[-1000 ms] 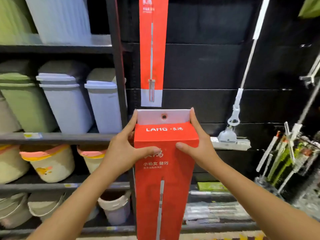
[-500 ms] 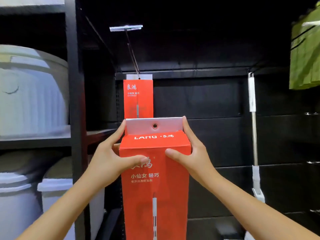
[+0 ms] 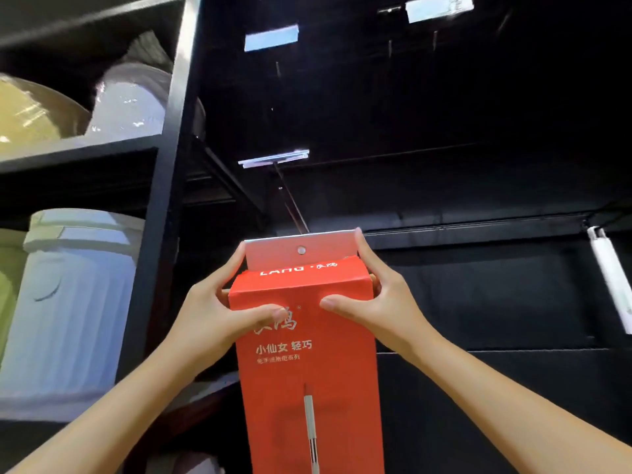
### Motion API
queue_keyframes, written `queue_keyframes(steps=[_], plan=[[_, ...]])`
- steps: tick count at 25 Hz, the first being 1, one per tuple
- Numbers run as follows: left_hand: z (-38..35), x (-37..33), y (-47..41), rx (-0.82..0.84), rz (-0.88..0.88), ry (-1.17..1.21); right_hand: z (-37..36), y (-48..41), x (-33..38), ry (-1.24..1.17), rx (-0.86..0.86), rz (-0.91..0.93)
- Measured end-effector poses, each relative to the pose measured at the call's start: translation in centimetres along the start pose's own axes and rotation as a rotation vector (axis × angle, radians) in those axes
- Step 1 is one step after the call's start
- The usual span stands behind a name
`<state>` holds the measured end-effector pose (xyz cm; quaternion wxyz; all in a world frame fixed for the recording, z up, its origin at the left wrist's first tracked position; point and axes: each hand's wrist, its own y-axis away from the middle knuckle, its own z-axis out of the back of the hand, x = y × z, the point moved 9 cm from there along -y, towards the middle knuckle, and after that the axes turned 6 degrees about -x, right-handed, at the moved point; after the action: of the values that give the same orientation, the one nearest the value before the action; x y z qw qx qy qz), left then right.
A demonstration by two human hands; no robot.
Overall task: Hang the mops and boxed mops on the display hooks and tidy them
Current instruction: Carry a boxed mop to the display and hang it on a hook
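Fingers (image 3: 232,268) of left hand (image 3: 212,313) & right hand (image 3: 379,302) wrapped round top of red boxed mop (image 3: 307,364), held upright just under display hook (image 3: 290,200) — mid-hang step. Next: line tab hole (image 3: 301,250) w/ hook tip, slide on.

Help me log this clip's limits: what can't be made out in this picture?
Head view only.
The box: lower end cut off by the bottom edge.
The hook: far stretch hidden behind the tab; whether it meets the hole cannot be told.
The left hand and right hand: fingers behind the box hidden.
The mop: cut off by the right edge, blurred.
The tags: blurred, unreadable.
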<state>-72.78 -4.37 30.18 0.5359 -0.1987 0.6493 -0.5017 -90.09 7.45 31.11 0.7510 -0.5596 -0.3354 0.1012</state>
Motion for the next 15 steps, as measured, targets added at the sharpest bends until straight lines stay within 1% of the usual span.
queue_keyframes(steps=[5,8,12,15], plan=[[1.7,-0.7,-3.6,0.007,-0.04,-0.036,-1.1,-3.8,0.5,0.01,-0.036,0.018],[2.6,-2.4,-5.5,0.037,-0.078,-0.053,-1.5,-5.9,1.8,0.02,-0.046,0.045],[3.5,-3.8,-7.9,0.035,-0.096,0.002,-1.7,-8.5,2.9,0.013,-0.073,0.068],[3.7,-3.7,-9.2,0.026,-0.097,-0.001,-1.8,-9.8,3.2,0.048,-0.078,0.069]])
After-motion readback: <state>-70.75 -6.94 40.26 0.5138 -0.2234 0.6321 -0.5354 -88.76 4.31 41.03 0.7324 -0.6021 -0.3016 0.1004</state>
